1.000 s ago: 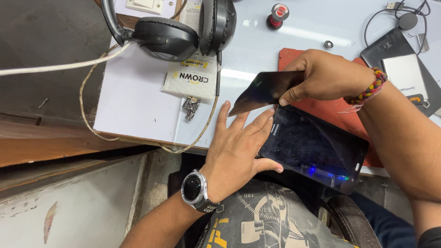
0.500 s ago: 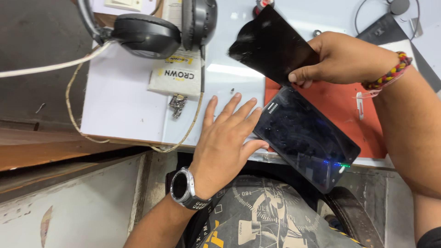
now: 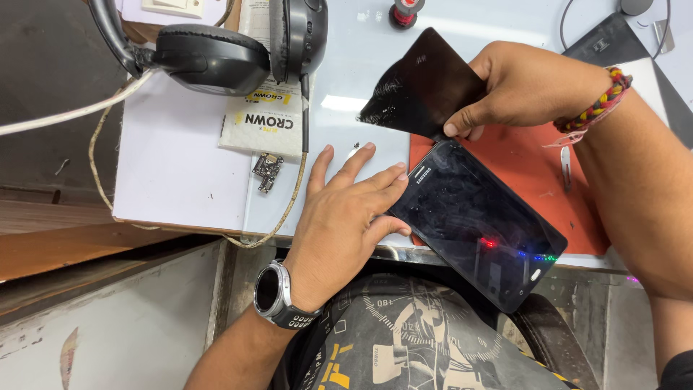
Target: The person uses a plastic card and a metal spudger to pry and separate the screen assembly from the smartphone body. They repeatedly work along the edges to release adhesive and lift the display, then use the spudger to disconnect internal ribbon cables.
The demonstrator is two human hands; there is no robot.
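Starting at the left edge: one pair of black headphones [image 3: 216, 50] sits up at 11 o'clock on the white bench top [image 3: 173, 159], with a cream cable [image 3: 94, 155] looping off the edge. Just right of that there's one white paper packet [image 3: 261, 128] and, right below it, one tiny circuit board [image 3: 266, 170].

Then the left hand [image 3: 346, 220], wearing one wristwatch [image 3: 278, 292]. It's flat, fingers spread, with the fingertips pressed against the phone's top-left edge, pinning rather than gripping.

One black phone [image 3: 476, 224] lies slanted, half on the red mat [image 3: 534, 173], its lower end hanging off the bench edge toward 5 o'clock. I'd say it's stiff, slick glass and easy to crack, so hold it by the edges.

Up at 1 o'clock, the right hand [image 3: 530, 90] pinches one dark film sheet [image 3: 422, 87] by its lower corner, thumb and fingers closed on it, just above the phone. It looks thin, light and bendy, probably smudgy too, so a corner grip makes sense. One beaded bracelet [image 3: 603, 101] on that wrist.
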